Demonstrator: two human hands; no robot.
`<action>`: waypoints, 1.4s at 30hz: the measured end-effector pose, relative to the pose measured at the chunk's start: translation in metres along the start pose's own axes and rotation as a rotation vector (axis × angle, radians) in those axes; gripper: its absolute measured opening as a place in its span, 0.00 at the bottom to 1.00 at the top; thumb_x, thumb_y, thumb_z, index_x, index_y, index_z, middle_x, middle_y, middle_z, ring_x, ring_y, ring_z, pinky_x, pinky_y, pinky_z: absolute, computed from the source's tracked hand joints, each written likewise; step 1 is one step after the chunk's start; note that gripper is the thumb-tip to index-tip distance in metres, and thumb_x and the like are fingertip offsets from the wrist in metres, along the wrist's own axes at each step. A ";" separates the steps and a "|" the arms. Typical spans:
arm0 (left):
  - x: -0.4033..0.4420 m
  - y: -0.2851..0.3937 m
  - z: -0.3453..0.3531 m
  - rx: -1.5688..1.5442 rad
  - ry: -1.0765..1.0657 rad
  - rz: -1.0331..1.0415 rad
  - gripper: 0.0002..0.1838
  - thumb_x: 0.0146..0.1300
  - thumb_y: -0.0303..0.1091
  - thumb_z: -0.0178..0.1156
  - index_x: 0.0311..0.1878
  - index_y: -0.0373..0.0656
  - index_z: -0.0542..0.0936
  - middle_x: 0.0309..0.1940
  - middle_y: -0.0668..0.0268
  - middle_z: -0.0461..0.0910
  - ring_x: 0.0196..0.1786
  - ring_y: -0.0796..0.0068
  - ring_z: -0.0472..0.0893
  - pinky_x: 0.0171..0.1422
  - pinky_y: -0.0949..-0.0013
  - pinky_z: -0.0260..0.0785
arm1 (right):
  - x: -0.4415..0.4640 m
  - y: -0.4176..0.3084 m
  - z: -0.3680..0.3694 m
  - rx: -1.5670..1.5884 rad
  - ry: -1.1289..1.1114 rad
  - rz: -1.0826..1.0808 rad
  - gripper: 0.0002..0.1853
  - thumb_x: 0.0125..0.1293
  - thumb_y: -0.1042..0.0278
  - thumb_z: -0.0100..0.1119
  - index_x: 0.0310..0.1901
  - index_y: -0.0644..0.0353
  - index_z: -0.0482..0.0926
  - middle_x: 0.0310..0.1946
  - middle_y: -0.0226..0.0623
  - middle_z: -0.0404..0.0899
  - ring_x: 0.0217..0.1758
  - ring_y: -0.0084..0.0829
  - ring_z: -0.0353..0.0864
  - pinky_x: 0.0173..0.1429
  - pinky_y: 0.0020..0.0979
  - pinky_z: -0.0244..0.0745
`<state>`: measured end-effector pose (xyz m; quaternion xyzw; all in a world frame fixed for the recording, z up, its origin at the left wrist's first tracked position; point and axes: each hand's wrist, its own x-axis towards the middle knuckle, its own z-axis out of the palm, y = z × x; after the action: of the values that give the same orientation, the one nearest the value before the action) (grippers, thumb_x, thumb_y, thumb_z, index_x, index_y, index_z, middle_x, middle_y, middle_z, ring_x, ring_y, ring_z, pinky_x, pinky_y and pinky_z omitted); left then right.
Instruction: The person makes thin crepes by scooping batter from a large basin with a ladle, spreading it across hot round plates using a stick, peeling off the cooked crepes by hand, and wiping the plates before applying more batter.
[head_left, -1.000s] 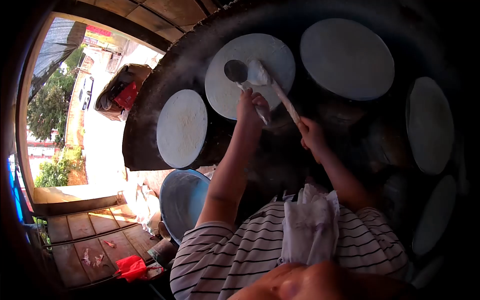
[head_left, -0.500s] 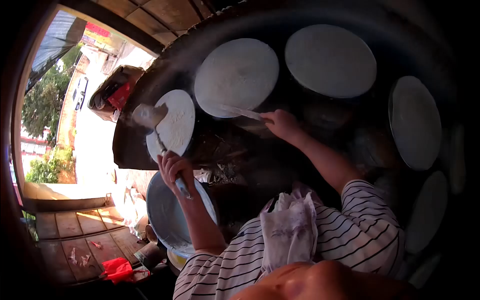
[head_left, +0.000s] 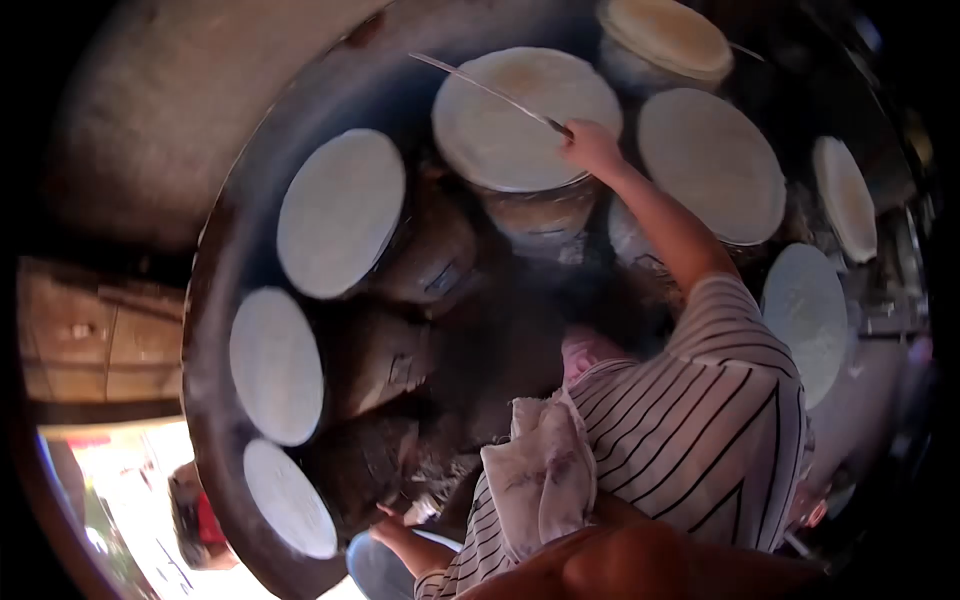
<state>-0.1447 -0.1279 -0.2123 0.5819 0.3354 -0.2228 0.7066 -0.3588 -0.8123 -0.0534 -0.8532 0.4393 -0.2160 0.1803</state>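
Note:
My right hand (head_left: 592, 148) is closed round the handle of a long, thin spatula (head_left: 480, 85). Its narrow blade reaches to the left over a large round griddle (head_left: 525, 120) covered by a pale, thin pancake that browns towards its upper part. Low in the view, my left hand (head_left: 392, 530) is beside the rim of a blue bucket (head_left: 372, 570). A thumb or finger sticks out from it, and I see nothing in its grasp. The ladle does not show in this view.
More round griddles with pale pancakes stand in a ring: one left of centre (head_left: 342, 215), one at far left (head_left: 277, 365), one lower left (head_left: 290, 500), one to the right (head_left: 710, 165). Stove bodies (head_left: 430, 245) sit beneath them. Smoke hangs in the middle.
The view has swung to the right. My right hand has lifted the spatula over another griddle. My left hand has dropped back to the bucket, and the ladle it held has gone from sight.

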 end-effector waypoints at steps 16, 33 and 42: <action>-0.086 -0.027 0.768 1.292 -0.549 1.770 0.39 0.52 0.45 0.66 0.67 0.43 0.65 0.54 0.50 0.76 0.56 0.48 0.74 0.62 0.54 0.65 | 0.010 0.116 -0.078 1.857 0.471 0.445 0.22 0.72 0.59 0.43 0.18 0.49 0.55 0.13 0.24 0.54 0.18 0.22 0.53 0.28 0.26 0.53; -0.061 0.008 0.849 1.323 -1.023 1.068 0.13 0.55 0.42 0.66 0.31 0.40 0.82 0.21 0.72 0.78 0.23 0.82 0.72 0.31 0.71 0.67 | -0.035 0.044 0.021 1.743 1.313 0.516 0.22 0.68 0.65 0.49 0.18 0.52 0.53 0.16 0.24 0.51 0.20 0.19 0.48 0.26 0.26 0.46; -0.149 0.042 0.800 1.005 -0.944 1.456 0.14 0.58 0.37 0.64 0.29 0.34 0.76 0.18 0.67 0.70 0.24 0.81 0.65 0.30 0.70 0.61 | 0.008 0.004 0.000 1.677 1.149 0.603 0.22 0.70 0.66 0.50 0.18 0.51 0.55 0.16 0.21 0.53 0.19 0.16 0.49 0.25 0.25 0.45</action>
<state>-0.0440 -0.9076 0.0033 0.7286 -0.5500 -0.0601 0.4038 -0.3569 -0.8209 -0.0537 -0.0814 0.3625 -0.7673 0.5228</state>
